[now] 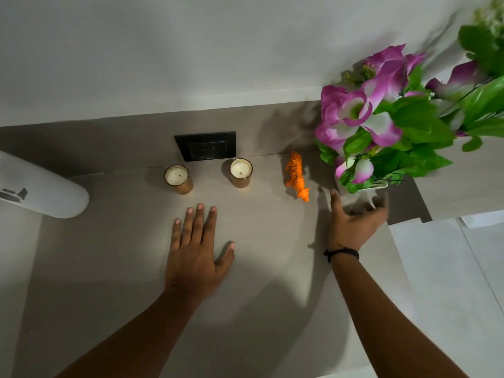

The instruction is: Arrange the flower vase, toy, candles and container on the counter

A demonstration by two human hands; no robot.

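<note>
Your left hand (pixel 195 257) lies flat and palm down, its four fingers (pixel 197 222) stretched forward close together and the thumb angled out to the right. Your bare left forearm runs back toward the lower left. Your right hand (pixel 354 222) reaches forward with fingers spread and loosely curled, blurred, gripping nothing. A thin black band (pixel 341 252) circles your right wrist.
</note>
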